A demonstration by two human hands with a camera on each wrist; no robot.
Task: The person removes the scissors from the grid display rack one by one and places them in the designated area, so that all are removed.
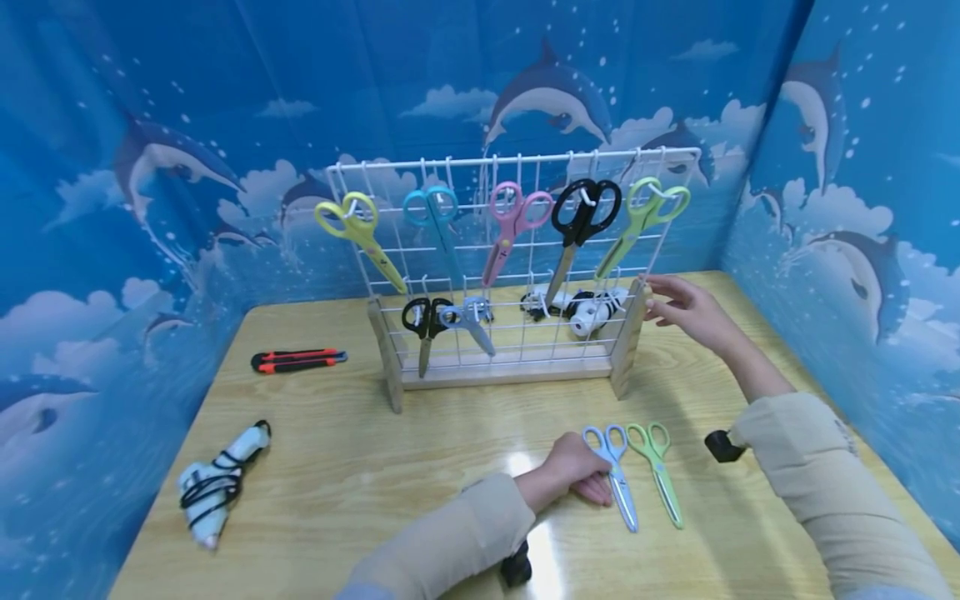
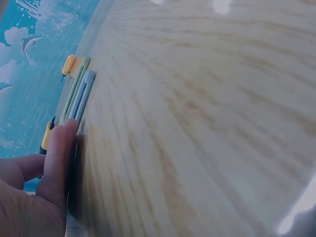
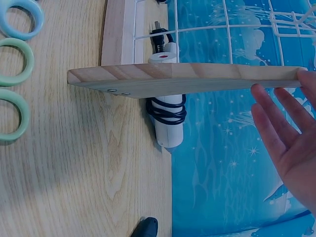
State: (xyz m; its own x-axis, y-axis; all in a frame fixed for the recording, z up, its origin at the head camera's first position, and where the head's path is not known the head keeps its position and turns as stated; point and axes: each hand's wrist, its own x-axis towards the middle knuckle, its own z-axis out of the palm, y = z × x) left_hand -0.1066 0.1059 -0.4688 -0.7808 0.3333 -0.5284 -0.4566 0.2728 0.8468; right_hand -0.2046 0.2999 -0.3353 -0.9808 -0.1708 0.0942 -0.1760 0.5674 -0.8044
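Light blue scissors and green scissors lie side by side on the table, handles toward the rack. My left hand rests low over the table, its fairly straight fingertips at the blue pair near the pivot. Behind them stands a white wire grid rack with wooden side posts. On its upper hooks hang yellow, teal, pink, black and green scissors. Smaller black and pale blue scissors hang lower. My right hand touches the right wooden post with extended fingers.
A red and black utility knife lies at the left. Nearer is a pale glue gun wrapped in its black cord. A white corded tool lies behind the rack. Dolphin-print curtains enclose the back and sides.
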